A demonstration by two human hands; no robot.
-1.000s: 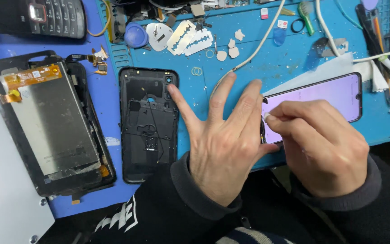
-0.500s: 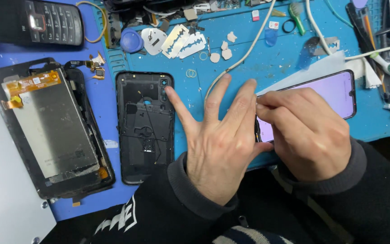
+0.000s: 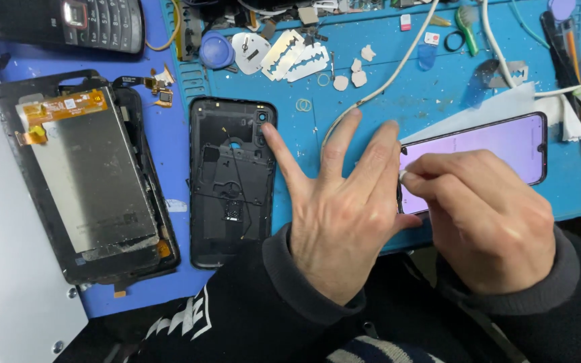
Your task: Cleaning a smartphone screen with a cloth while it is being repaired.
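- Underneath everything lies a blue work mat point(image 3: 438, 101), grooved and cluttered along its far edge.
- At the far left sits a dismantled phone screen assembly point(image 3: 89, 181), face down, with an orange flex cable across its top end.
- Just right of it lies an empty black phone back cover point(image 3: 231, 181), inside facing up, camera hole near its top right corner.
- Centre frame, the left hand point(image 3: 341, 218) lies palm down with fingers spread wide and flat on the mat, gripping nothing; its thumb tip touches the back cover's right edge, and its little-finger side presses against the left end of a phone.
- That phone, a dark-framed phone with a pale purple screen point(image 3: 499, 144), lies crosswise on the mat at right, screen up, with a white cloth point(image 3: 506, 101) just beyond it.
- Over the phone's near left corner, the right hand point(image 3: 485, 222) is curled, thumb and fingertips pinched together at the screen's edge; whether a small tool is between them cannot be told.
- Further back, razor blades point(image 3: 297, 60), a blue round pick point(image 3: 216, 50) and a white cable point(image 3: 398, 67) lie loose.
- At top left rests a black keypad phone point(image 3: 68, 23).
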